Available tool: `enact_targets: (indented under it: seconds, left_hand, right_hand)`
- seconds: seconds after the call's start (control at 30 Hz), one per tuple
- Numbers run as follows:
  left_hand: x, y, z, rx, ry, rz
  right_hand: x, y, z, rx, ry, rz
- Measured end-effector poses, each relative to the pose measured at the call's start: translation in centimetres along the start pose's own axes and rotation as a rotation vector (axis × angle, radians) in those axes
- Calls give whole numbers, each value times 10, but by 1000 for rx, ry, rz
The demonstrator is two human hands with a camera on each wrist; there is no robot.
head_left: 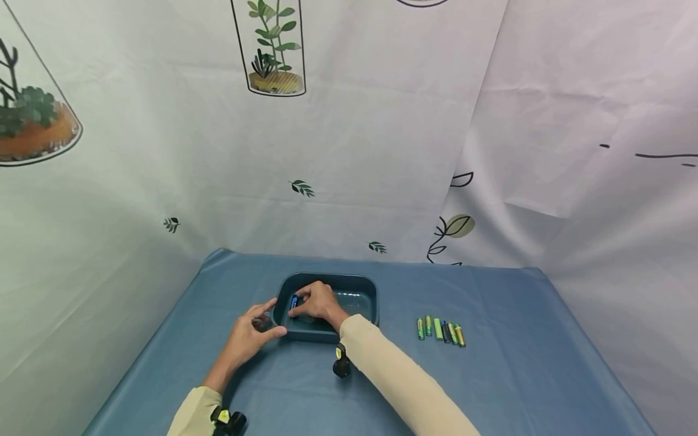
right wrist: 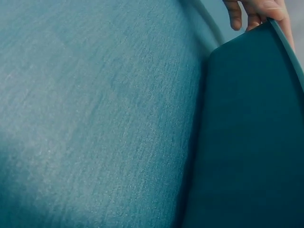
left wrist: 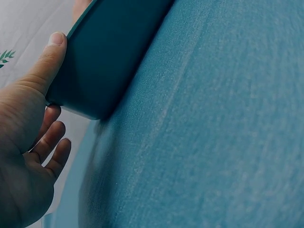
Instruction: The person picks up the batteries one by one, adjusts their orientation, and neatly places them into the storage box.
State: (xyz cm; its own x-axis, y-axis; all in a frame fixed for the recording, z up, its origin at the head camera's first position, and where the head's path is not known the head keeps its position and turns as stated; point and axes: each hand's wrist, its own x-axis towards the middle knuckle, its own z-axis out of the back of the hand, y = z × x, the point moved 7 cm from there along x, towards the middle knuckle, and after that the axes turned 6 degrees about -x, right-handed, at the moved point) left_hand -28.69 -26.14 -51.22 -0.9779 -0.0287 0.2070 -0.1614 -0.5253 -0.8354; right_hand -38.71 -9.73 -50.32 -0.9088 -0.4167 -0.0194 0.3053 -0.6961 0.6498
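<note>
In the head view a dark teal rectangular tray (head_left: 360, 282) stands on the cloth. My right hand (head_left: 319, 301) reaches down into its left part. Thumb and fingers there pinch a small blue and black battery (head_left: 294, 301), partly covered by the fingers. At the tray's near left corner, my left hand (head_left: 246, 334) grips the rim between thumb and index finger. The left wrist view has that thumb (left wrist: 56, 42) against the tray's outer wall (left wrist: 104, 52), other fingers loosely bent below the corner. Only the tray's outside shows in the right wrist view, so the right hand is hidden there.
Right of the tray, several batteries (head_left: 438, 329) lie side by side in a loose row, mostly green with a dark one among them. Blue cloth (head_left: 507, 363) covers the table. A pale printed curtain (head_left: 354, 151) hangs behind and at the sides.
</note>
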Motion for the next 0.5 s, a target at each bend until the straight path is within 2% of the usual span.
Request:
enact_targets:
  seconds: [0.27,0.5]
  left_hand:
    - [0,-1,0,-9,6,-19]
    - [0,0,0,-6,6,-1]
  right_hand:
    - [0,-2,-3,-22,-8,-19]
    - [0,-4,-4,-13,-6,-20]
